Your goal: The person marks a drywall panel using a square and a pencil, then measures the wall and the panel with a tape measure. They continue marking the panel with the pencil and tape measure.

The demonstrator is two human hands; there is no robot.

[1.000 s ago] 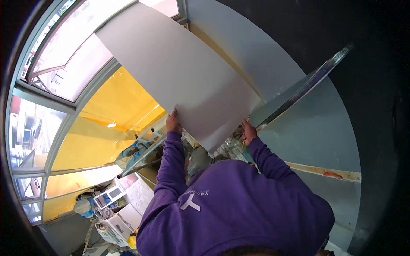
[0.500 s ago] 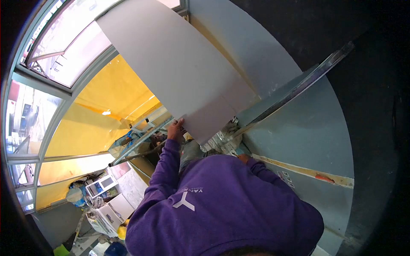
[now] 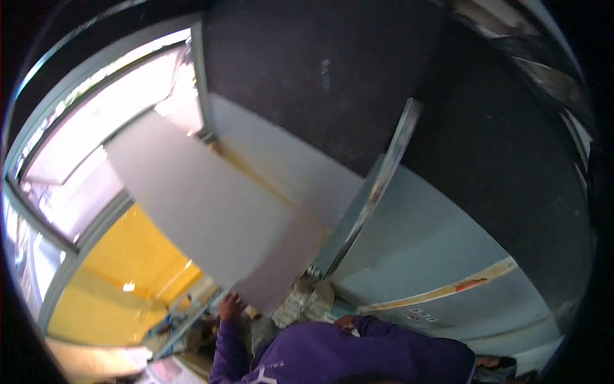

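Note:
A large flat grey board (image 3: 204,205) leans up and to the left, in front of a window. My left hand (image 3: 229,307) reaches up in a purple sleeve and grips the board's lower edge near its bottom corner. My right hand (image 3: 345,322) is low against my purple hoodie (image 3: 358,358), away from the board; only a small part of it shows, and whether it holds anything is unclear. The picture is blurred by motion.
A long metal profile (image 3: 371,192) slants up beside the board's right edge. Behind it is a blue-grey wall (image 3: 441,243) with a pale strip, under a dark ceiling (image 3: 320,64). A bright window (image 3: 89,147) and a yellow awning (image 3: 121,281) are at left. Perforated metal pieces (image 3: 300,306) lie below the board.
My right hand left the board's lower edge and dropped to my chest. My left hand stayed on the board. The view swung upward, showing more ceiling.

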